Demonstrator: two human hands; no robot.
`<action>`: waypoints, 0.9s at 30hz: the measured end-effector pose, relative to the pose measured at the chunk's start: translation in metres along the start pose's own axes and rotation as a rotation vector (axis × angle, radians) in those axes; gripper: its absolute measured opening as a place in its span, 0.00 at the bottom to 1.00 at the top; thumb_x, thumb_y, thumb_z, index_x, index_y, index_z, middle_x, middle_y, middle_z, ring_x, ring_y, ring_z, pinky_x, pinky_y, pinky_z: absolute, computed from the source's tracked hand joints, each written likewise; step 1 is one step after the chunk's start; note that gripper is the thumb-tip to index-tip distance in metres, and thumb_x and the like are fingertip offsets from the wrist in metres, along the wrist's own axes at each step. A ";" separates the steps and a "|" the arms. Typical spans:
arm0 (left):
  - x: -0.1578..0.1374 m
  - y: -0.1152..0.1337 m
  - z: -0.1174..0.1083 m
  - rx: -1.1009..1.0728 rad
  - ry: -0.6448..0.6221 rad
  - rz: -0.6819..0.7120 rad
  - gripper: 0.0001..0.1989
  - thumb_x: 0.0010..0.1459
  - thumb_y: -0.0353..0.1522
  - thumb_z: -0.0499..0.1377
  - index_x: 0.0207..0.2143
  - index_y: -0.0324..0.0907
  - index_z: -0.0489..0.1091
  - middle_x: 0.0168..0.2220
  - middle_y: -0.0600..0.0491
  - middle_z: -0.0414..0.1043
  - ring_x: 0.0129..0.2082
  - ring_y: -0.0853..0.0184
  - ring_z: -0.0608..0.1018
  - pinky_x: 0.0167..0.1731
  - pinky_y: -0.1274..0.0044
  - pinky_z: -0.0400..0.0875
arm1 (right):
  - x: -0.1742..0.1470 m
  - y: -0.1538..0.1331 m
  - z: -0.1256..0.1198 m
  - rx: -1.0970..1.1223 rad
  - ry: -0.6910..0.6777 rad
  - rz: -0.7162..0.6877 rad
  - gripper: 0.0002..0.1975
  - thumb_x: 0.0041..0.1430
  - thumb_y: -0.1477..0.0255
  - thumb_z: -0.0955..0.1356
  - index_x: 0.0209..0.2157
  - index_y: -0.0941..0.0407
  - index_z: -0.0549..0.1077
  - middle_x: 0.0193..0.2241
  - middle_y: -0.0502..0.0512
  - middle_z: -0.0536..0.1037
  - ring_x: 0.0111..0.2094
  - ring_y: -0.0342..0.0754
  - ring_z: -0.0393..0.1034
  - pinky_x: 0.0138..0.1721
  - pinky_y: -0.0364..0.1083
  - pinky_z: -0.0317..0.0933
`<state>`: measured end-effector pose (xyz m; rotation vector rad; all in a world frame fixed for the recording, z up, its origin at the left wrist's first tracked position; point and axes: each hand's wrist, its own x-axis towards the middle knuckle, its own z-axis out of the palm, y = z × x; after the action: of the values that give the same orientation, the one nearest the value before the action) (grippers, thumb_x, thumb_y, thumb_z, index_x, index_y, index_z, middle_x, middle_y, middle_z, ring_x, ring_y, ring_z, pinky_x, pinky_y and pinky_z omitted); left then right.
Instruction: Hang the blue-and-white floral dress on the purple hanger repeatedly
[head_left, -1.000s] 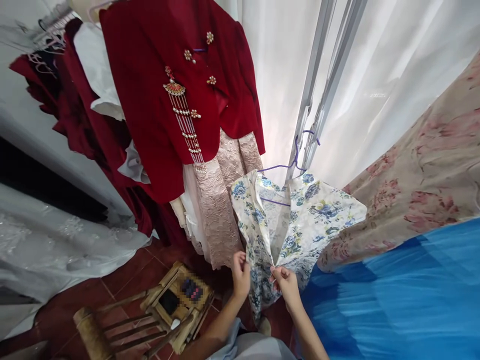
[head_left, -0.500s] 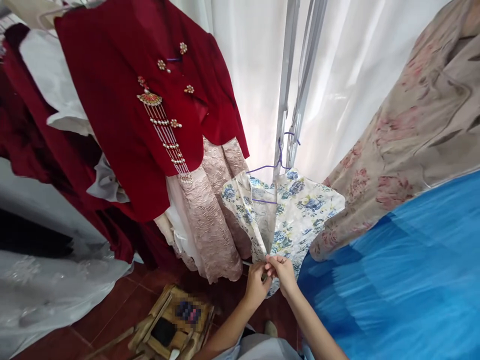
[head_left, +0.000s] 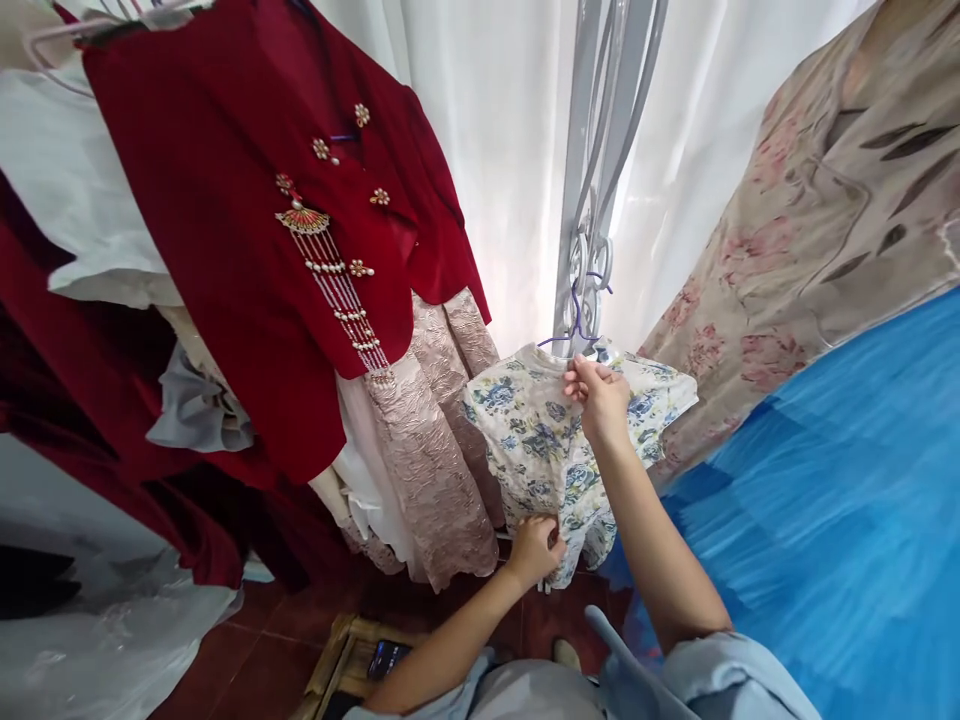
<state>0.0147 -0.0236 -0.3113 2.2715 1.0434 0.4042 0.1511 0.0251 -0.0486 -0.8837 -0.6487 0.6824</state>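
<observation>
Evidently, the work centres on the floral blouse, which hangs from a purple hanger with its neckline just under the hanger's hook. The right hand pinches the blouse's upper front edge at the neckline between thumb and fingertips; the left hand sits curled against the lower front, near the hem, though I cannot tell whether cloth is caught between its fingers. To handle the front well, I would keep the upper and lower points in one straight line, hold the cloth lightly taut, and avoid pulling down hard, since the shoulders could slip off the ends of the hanger. Just to the left hang a red jacket and a pink brocade skirt; to the right are a beige flowered garment and blue gauzy fabric. Much is hard to make out: the right hand and forearm cover part of the blouse's front, any fastenings there are too small to tell, and the hanger's arms disappear inside the cloth. What the hook rests on by the metal post is unclear, and the left forearm hides part of the wooden seat below.
</observation>
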 end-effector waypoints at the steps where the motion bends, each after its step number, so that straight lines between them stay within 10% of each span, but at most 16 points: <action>1: 0.003 -0.002 -0.010 -0.014 -0.019 0.017 0.04 0.57 0.29 0.59 0.31 0.39 0.74 0.36 0.46 0.78 0.40 0.58 0.77 0.45 0.69 0.67 | -0.004 0.000 0.000 0.001 0.005 -0.020 0.19 0.44 0.57 0.78 0.25 0.57 0.75 0.19 0.50 0.77 0.17 0.39 0.66 0.18 0.39 0.57; 4: 0.016 0.008 -0.065 -0.127 0.061 0.162 0.06 0.60 0.29 0.58 0.30 0.39 0.73 0.33 0.48 0.76 0.35 0.62 0.76 0.39 0.73 0.69 | -0.018 0.004 -0.005 -0.016 -0.005 -0.079 0.16 0.48 0.57 0.76 0.27 0.56 0.74 0.20 0.48 0.76 0.17 0.40 0.66 0.19 0.40 0.59; 9: 0.058 0.083 -0.195 -0.173 0.574 0.644 0.10 0.67 0.32 0.53 0.46 0.42 0.72 0.45 0.46 0.74 0.48 0.60 0.75 0.50 0.68 0.70 | -0.034 0.008 -0.014 -0.141 -0.041 -0.170 0.14 0.53 0.58 0.73 0.30 0.54 0.72 0.19 0.47 0.75 0.18 0.42 0.66 0.21 0.42 0.60; 12: 0.094 0.130 -0.245 0.019 0.536 0.736 0.11 0.66 0.33 0.56 0.48 0.42 0.72 0.50 0.45 0.73 0.54 0.58 0.72 0.55 0.65 0.67 | -0.037 0.007 -0.015 -0.212 -0.027 -0.252 0.14 0.56 0.58 0.71 0.30 0.54 0.71 0.19 0.47 0.74 0.19 0.43 0.65 0.22 0.42 0.60; 17: 0.129 0.159 -0.257 0.117 0.154 0.762 0.12 0.66 0.29 0.52 0.30 0.40 0.72 0.34 0.50 0.75 0.37 0.64 0.76 0.39 0.73 0.69 | -0.028 0.005 -0.020 -0.350 0.023 -0.294 0.13 0.57 0.60 0.70 0.26 0.55 0.70 0.17 0.48 0.74 0.18 0.43 0.63 0.20 0.42 0.58; 27: 0.133 0.161 -0.266 0.101 0.388 0.694 0.12 0.66 0.31 0.55 0.33 0.39 0.76 0.37 0.49 0.78 0.36 0.65 0.76 0.35 0.75 0.65 | -0.064 0.100 -0.078 -0.618 0.107 0.016 0.14 0.49 0.63 0.68 0.16 0.52 0.63 0.12 0.47 0.66 0.17 0.44 0.60 0.21 0.43 0.53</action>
<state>0.0624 0.1007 0.0000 2.6667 0.4028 1.1293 0.1437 -0.0140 -0.1853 -1.4863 -0.7702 0.4435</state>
